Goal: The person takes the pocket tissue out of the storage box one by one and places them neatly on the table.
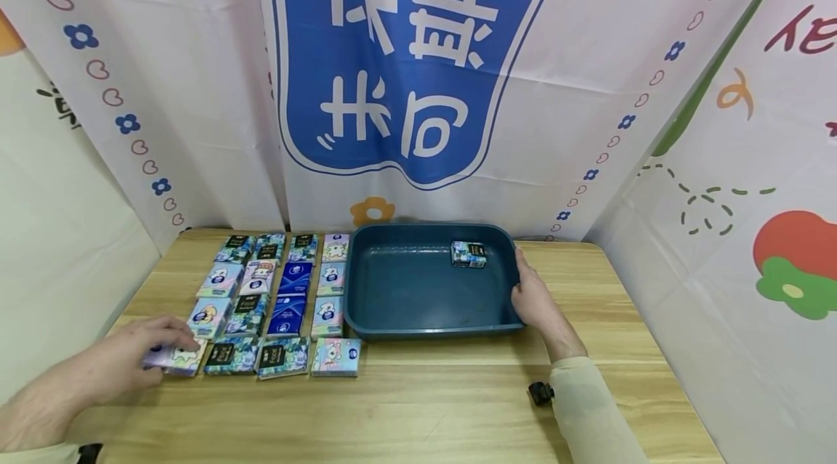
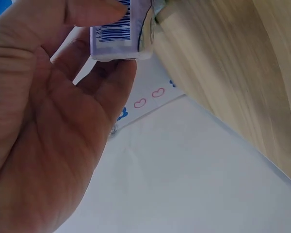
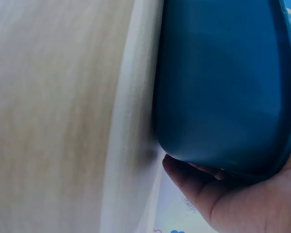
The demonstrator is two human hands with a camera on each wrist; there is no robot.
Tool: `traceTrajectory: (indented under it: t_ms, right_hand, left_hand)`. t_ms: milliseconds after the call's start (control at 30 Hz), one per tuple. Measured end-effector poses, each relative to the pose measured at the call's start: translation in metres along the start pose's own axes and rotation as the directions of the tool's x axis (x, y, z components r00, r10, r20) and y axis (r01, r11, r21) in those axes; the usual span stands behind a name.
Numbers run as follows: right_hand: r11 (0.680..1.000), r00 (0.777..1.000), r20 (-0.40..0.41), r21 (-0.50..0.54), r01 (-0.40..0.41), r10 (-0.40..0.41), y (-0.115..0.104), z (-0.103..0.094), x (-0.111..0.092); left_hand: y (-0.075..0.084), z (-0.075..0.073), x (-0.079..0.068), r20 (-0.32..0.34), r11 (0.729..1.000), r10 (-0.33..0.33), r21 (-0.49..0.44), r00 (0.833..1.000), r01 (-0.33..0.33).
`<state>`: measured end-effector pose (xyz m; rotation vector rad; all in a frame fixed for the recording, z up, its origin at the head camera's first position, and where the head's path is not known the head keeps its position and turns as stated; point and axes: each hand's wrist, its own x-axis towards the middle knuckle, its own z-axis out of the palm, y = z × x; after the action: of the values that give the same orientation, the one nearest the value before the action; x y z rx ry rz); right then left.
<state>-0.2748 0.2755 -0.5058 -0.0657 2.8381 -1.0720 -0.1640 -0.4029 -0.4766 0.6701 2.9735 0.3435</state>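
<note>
My left hand [image 1: 127, 359] pinches a lavender tissue pack [image 1: 176, 358] with a cartoon print at the near left corner of the packs. In the left wrist view, the thumb lies over the pack's barcode side [image 2: 115, 26], with fingers beneath it. At the other side, my right hand [image 1: 538, 302] holds the right end of a dark teal plastic tray [image 1: 431, 334]. The right wrist view shows that hand [image 3: 247, 199] against the tray's end, partly hidden behind it. One dark floral tissue pack [image 1: 468, 254] lies inside the tray, toward its back right.
Left of the tray, several tissue packs lie in rows, including a floral one [image 1: 232, 356], a blue one [image 1: 288, 315] and a pastel one [image 1: 336, 357]. The wooden table [image 1: 418, 413] meets a printed curtain [image 1: 314, 188] at its back edge.
</note>
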Motion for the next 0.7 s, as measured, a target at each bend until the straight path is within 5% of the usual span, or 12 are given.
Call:
traceTrajectory:
  t_ms: [300, 567, 700]
  right_hand:
    - [1.0, 1.0, 0.006, -0.001, -0.003, 0.003, -0.002, 0.0, 0.0]
    - [1.0, 1.0, 0.012, 0.006, -0.018, 0.018, -0.004, -0.002, -0.001]
    - [1.0, 1.0, 0.012, 0.001, -0.019, 0.019, -0.004, -0.001, -0.002]
  left_hand:
    - [-0.005, 0.013, -0.003, -0.119, 0.998, 0.031, 0.066, 0.992, -0.023]
    - [0.011, 0.004, 0.009, -0.062, 0.999, -0.029, -0.028, 0.998, 0.027]
    - [0.026, 0.002, 0.022, -0.091, 0.999, -0.01, -0.037, 0.996, 0.007]
